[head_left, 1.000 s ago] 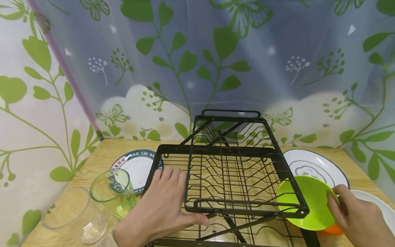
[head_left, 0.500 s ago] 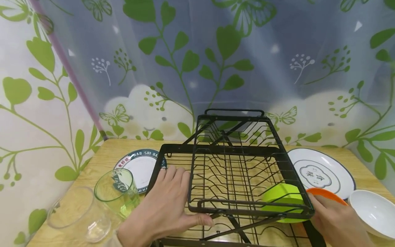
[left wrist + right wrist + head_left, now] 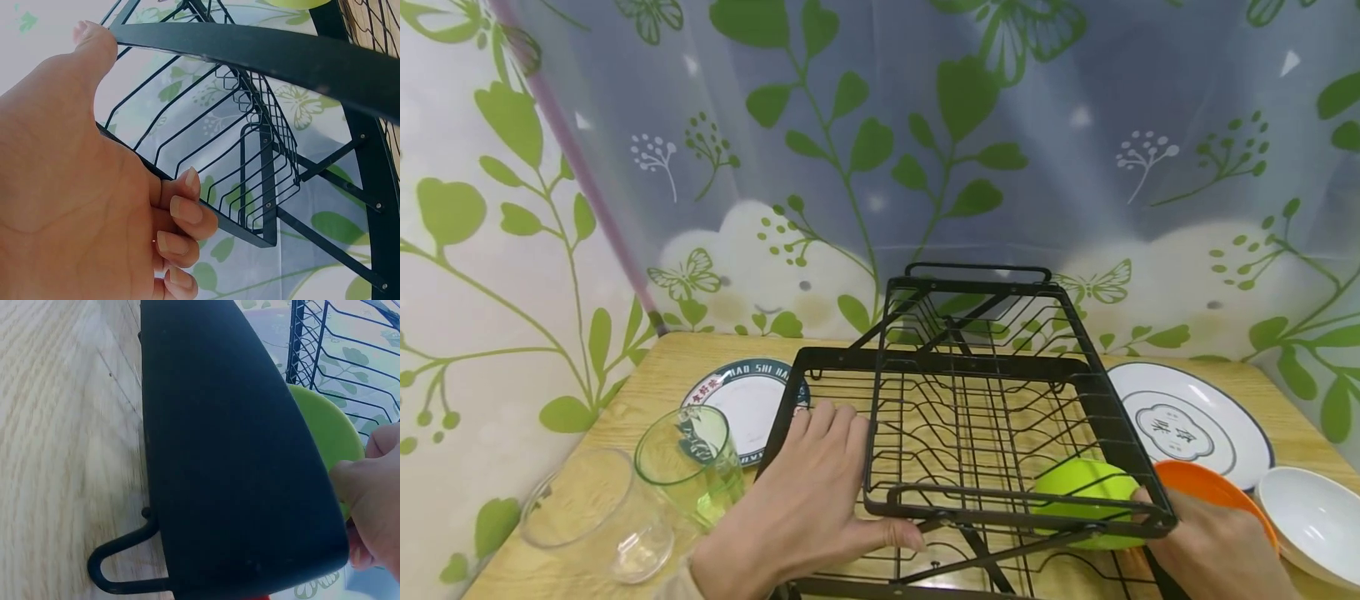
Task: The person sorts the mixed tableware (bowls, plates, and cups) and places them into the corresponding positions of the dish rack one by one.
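Observation:
A black two-tier dish rack (image 3: 917, 360) stands in the middle of the table. My left hand (image 3: 808, 492) grips its upper tier at the left side, fingers curled over the edge and thumb along the front; the left wrist view shows the fingertips (image 3: 187, 209) round the frame. At the rack's right side my right hand (image 3: 1217, 542) holds a lime green bowl (image 3: 1078, 483) by its rim. The bowl sits under the upper tier, inside the lower one, tilted on its side. In the right wrist view the rack's black side panel (image 3: 231, 450) hides part of the bowl (image 3: 328, 431).
Left of the rack are a white plate with a green rim (image 3: 748, 408), a green glass (image 3: 688, 467) and a clear glass (image 3: 595, 517). On the right lie a large white plate (image 3: 1225, 425), an orange bowl (image 3: 1206, 483) and a white bowl (image 3: 1315, 517).
My right hand has brought the green bowl leftward from outside the rack into the lower tier, uncovering the orange bowl. My left hand has kept its grip on the rack.

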`<state>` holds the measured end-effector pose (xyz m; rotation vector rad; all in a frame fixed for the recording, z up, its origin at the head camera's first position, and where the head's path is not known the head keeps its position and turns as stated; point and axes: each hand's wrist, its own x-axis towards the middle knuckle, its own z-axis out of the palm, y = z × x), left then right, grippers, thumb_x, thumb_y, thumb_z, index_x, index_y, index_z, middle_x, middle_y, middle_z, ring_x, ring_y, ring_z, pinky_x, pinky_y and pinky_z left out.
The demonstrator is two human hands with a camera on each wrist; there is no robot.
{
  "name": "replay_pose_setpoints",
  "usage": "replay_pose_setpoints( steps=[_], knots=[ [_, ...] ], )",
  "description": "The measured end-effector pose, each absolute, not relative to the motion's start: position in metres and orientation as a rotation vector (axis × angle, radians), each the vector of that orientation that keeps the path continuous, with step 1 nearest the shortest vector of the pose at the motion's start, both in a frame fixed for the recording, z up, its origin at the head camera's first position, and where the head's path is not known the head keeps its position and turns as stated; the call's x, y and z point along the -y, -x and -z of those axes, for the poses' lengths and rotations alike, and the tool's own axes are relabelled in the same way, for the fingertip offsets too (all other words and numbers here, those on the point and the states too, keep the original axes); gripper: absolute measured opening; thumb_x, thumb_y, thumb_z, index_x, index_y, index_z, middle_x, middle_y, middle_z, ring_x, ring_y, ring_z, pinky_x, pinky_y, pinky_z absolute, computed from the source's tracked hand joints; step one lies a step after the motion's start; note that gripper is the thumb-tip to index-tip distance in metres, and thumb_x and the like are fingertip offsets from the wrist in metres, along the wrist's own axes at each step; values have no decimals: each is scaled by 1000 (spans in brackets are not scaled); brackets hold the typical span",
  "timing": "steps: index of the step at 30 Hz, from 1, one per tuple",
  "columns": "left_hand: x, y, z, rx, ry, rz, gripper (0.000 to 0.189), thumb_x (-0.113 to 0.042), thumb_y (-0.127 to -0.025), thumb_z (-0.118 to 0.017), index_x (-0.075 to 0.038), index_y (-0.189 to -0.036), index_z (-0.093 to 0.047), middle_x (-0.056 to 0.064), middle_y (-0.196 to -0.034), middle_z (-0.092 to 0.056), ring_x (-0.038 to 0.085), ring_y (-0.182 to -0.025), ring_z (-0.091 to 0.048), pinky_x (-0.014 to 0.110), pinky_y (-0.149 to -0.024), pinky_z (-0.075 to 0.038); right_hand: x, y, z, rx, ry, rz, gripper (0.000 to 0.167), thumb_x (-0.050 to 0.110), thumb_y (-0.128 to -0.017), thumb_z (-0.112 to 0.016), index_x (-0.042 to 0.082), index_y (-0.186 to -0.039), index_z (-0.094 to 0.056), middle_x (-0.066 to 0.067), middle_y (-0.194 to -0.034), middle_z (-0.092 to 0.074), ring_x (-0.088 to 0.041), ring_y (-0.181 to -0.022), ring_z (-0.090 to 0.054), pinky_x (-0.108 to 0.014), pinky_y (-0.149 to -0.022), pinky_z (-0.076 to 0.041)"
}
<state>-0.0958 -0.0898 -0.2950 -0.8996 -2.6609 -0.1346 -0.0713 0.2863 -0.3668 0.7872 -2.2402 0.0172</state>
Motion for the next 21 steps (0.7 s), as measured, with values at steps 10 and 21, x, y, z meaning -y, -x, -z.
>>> replay_pose_setpoints(
  steps=[10, 21],
  knots=[
    [90, 95, 296, 2666, 900, 145, 81, -90, -71, -40, -11, -90, -44, -1, -84, -35, 18, -81, -32, 31, -76, -29, -277, 69, 365, 2324, -770, 20, 56, 43, -103, -13, 18, -75, -54, 6, -64, -57, -8, -47, -50, -21, -38, -42],
    [90, 95, 295, 2688, 892, 155, 78, -88, -69, -47, -12, -90, -44, -2, -85, -36, 19, -82, -32, 33, -78, -28, -274, 64, 365, 2479, -776, 54, 69, 47, -101, -3, 19, -82, -62, 3, -70, -63, -6, -50, -52, -17, -41, -44]
  ],
)
